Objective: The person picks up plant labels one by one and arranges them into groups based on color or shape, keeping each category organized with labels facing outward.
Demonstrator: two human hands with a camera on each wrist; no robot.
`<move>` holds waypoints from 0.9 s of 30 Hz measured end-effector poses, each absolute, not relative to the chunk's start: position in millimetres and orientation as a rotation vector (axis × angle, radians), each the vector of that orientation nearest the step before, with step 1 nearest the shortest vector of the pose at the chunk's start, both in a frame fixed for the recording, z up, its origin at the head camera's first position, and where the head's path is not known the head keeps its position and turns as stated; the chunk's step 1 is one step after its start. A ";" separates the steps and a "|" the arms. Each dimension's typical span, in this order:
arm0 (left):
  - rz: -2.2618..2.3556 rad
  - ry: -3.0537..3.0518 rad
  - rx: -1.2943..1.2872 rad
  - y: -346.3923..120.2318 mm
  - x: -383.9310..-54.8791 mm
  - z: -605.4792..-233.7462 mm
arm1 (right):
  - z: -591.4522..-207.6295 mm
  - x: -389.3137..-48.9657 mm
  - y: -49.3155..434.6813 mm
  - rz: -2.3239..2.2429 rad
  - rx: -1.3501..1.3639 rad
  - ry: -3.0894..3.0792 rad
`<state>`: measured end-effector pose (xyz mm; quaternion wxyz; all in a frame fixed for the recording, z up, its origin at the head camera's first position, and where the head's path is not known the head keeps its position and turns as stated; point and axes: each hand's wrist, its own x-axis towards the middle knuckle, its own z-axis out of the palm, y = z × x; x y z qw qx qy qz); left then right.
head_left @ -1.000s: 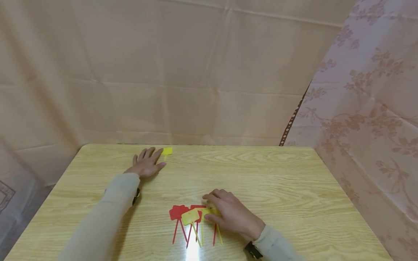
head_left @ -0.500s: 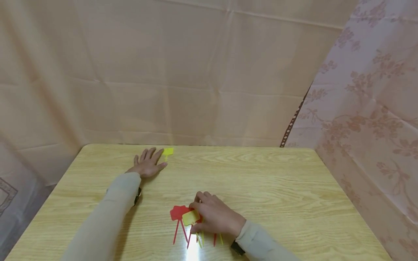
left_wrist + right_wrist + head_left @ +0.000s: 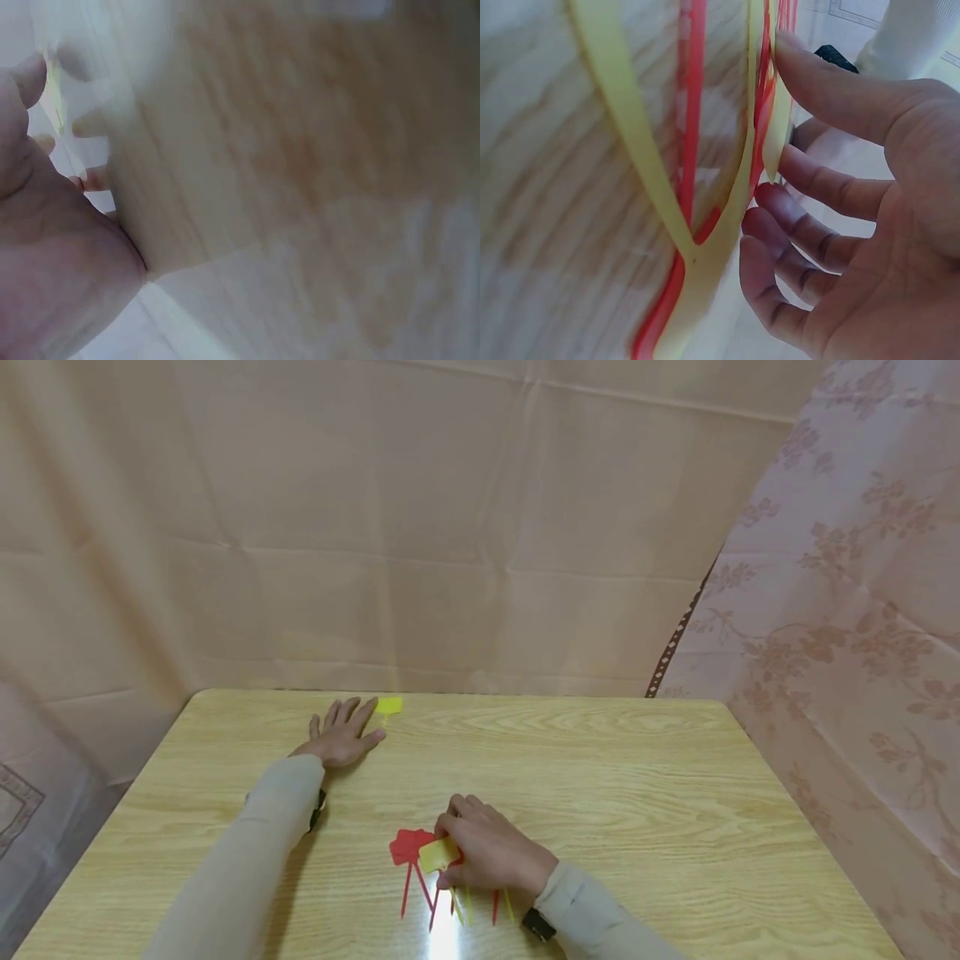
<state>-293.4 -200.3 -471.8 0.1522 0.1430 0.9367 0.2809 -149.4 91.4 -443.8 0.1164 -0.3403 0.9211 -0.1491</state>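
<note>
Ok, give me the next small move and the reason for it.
Probably lift the yellow tag gently with the right grip: its thumb and index finger sit at opposite edges of that tag, which overlaps the red tags, so a lift should separate them. The left grip lies by another yellow tag, away from this pile.

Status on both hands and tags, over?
Left hand spread beside far yellow tag. Right hand curled round top yellow tag. Red tags partly beneath, may snag.
</note>
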 end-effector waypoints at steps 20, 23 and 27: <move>0.797 2.712 0.514 -200.3 -285.1 -461.1 | -441.4 -148.2 90.6 -0.488 -0.999 2.726; 0.777 2.729 0.515 -199.6 -283.8 -461.0 | -441.7 -148.2 90.6 -0.503 -1.008 2.734; 0.773 2.738 0.503 -199.3 -283.8 -461.7 | -441.9 -148.9 90.7 -0.559 -1.012 2.741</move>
